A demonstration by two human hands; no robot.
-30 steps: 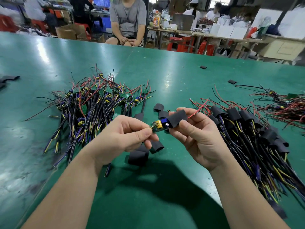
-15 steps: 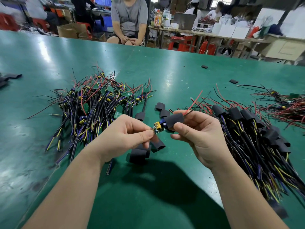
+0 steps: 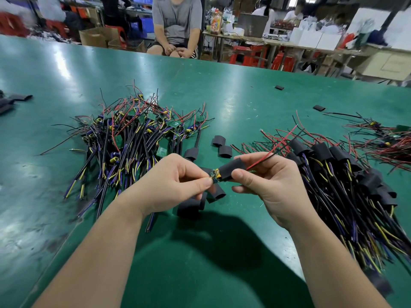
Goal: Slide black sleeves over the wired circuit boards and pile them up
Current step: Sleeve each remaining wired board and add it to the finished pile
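My left hand [image 3: 178, 183] pinches the bare end of a small circuit board [image 3: 215, 174] between thumb and fingers. My right hand [image 3: 269, 185] grips a black sleeve [image 3: 233, 168] that covers most of that board; red and black wires [image 3: 275, 145] stick out of the sleeve's far end. A pile of unsleeved wired boards [image 3: 133, 138] lies to the left. A pile of sleeved boards [image 3: 347, 174] lies to the right. Loose black sleeves [image 3: 191, 207] rest on the table under and beyond my hands.
The green table [image 3: 200, 263] spreads wide. More red-wired boards [image 3: 384, 143] lie at the far right. Stray sleeves [image 3: 319, 108] lie further back, and others [image 3: 13, 101] at the left edge. A person [image 3: 178, 25] sits past the far edge.
The sleeve has slid further over the board: the blue part no longer shows and only the yellow tip sticks out. The red and black wires now poke out further past my right hand.
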